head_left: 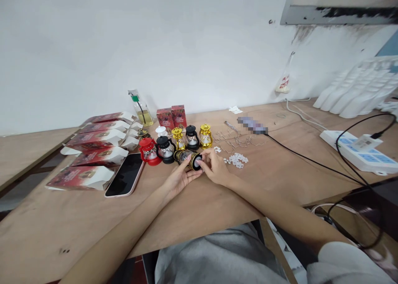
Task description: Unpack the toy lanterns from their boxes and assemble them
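My left hand (179,178) is wrapped round a small black-and-bronze lantern (185,156), which lies tipped on its side with its base facing right. My right hand (214,168) is at that base, thumb and fingers pinched together; whether a small piece is between them is too small to tell. Just behind stand more miniature lanterns: a red one (149,151), a black one (166,149), a gold one (178,139), another black one (192,137) and another gold one (205,136). Small white pieces (238,160) lie in a pile to the right of my right hand.
Red boxes with open flaps (81,177) line the left side, beside a phone (124,175). Two upright boxes (178,116) and a pump bottle (143,110) stand behind. Thin wire pieces (233,141), a screwdriver (231,126), a black cable (311,160) and a power strip (357,151) are rightward.
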The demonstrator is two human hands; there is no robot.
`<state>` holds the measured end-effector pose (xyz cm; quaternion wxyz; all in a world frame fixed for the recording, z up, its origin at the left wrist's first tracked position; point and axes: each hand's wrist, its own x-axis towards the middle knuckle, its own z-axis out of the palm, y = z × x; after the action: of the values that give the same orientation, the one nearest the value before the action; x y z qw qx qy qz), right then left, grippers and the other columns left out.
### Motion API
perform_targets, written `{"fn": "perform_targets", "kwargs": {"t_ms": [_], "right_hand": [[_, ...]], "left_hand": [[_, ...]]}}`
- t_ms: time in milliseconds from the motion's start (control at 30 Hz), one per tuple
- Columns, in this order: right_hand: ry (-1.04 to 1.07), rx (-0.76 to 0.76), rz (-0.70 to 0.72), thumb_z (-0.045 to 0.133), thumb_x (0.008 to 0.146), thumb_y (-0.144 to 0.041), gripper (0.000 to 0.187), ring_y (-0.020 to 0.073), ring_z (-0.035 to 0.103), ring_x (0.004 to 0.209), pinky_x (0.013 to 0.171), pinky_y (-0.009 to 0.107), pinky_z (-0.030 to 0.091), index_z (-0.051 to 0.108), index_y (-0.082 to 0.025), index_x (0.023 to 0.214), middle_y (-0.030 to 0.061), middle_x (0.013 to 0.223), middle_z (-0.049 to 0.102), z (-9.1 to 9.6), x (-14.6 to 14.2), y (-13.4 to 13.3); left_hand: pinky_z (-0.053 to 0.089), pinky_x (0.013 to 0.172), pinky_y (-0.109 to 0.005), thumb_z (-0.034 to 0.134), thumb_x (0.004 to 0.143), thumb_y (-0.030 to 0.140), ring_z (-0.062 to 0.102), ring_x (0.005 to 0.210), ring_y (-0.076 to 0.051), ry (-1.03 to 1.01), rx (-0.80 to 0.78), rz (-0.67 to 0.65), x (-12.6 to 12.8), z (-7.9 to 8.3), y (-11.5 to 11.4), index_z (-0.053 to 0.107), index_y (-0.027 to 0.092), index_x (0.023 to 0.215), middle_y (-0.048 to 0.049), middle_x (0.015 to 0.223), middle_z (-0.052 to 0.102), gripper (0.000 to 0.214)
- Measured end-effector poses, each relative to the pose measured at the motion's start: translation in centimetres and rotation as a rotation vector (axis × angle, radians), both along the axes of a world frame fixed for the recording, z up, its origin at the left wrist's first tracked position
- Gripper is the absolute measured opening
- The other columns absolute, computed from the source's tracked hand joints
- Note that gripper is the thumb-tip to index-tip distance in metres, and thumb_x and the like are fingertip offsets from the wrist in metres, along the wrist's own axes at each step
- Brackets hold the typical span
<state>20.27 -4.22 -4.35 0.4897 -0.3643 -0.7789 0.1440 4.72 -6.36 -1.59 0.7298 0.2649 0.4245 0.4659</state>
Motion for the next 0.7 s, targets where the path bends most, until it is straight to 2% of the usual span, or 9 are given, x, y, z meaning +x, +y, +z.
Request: {"fn": "perform_targets", "kwargs": {"t_ms": [100, 200, 367, 433, 533, 700], "right_hand": [[0.121, -0.115, -0.011, 0.053, 0.083, -0.030, 0.023, 0.0117, 0.049, 0.061, 0.059, 0.026, 0.042, 0.042, -0.019, 0.101, 0.0019, 0.086, 0.054, 0.2, -0.2, 0.0], [0.206, -0.241, 0.039, 0.053, 0.082, -0.029, 0.021, 0.0121, 0.050, 0.069, 0.062, 0.027, 0.045, 0.044, -0.019, 0.098, 0.0031, 0.091, 0.052, 0.6, -0.3, 0.0], [0.317, -0.606, 0.320, 0.052, 0.081, -0.033, 0.020, 0.0108, 0.052, 0.065, 0.048, 0.022, 0.047, 0.042, -0.021, 0.095, 0.0001, 0.087, 0.051, 1.1, -0.4, 0.0], [0.362, -0.706, 0.398, 0.052, 0.080, -0.033, 0.021, 0.0092, 0.053, 0.063, 0.046, 0.020, 0.048, 0.042, -0.022, 0.095, -0.0013, 0.087, 0.050, 1.2, -0.4, 0.1], [0.399, -0.766, 0.430, 0.053, 0.079, -0.032, 0.020, 0.0077, 0.054, 0.061, 0.047, 0.019, 0.049, 0.042, -0.021, 0.093, -0.0025, 0.086, 0.050, 1.3, -0.2, 0.2], [0.417, -0.781, 0.454, 0.053, 0.079, -0.030, 0.020, 0.0079, 0.055, 0.062, 0.048, 0.019, 0.050, 0.042, -0.022, 0.094, -0.0029, 0.083, 0.051, 1.3, 0.0, 0.2]], "left_hand": [[0.056, 0.079, -0.030, 0.058, 0.085, 0.027, 0.069, 0.077, -0.018, -0.035, 0.003, 0.012, 0.0, 0.0, -0.1, 0.056, 0.015, 0.112, -0.0101, 0.097, 0.068, 0.030], [0.054, 0.084, -0.030, 0.052, 0.087, 0.022, 0.068, 0.085, -0.019, -0.088, 0.002, 0.016, 0.1, 0.2, -0.1, 0.056, 0.014, 0.111, -0.0105, 0.102, 0.067, 0.025], [0.053, 0.089, -0.034, 0.053, 0.087, 0.021, 0.068, 0.087, -0.019, -0.112, -0.001, 0.019, -0.1, 0.3, -0.2, 0.058, 0.012, 0.107, -0.0111, 0.101, 0.067, 0.022], [0.053, 0.089, -0.035, 0.055, 0.085, 0.020, 0.068, 0.086, -0.020, -0.106, 0.008, 0.007, -0.1, 0.2, -0.3, 0.058, 0.012, 0.106, -0.0113, 0.099, 0.068, 0.022], [0.053, 0.089, -0.036, 0.056, 0.084, 0.018, 0.068, 0.086, -0.021, -0.097, 0.016, -0.020, -0.2, 0.1, -0.3, 0.058, 0.011, 0.107, -0.0116, 0.097, 0.068, 0.024], [0.052, 0.091, -0.037, 0.053, 0.085, 0.016, 0.069, 0.083, -0.021, -0.084, 0.018, -0.027, -0.1, 0.2, -0.3, 0.058, 0.010, 0.106, -0.0115, 0.092, 0.069, 0.023]]}}
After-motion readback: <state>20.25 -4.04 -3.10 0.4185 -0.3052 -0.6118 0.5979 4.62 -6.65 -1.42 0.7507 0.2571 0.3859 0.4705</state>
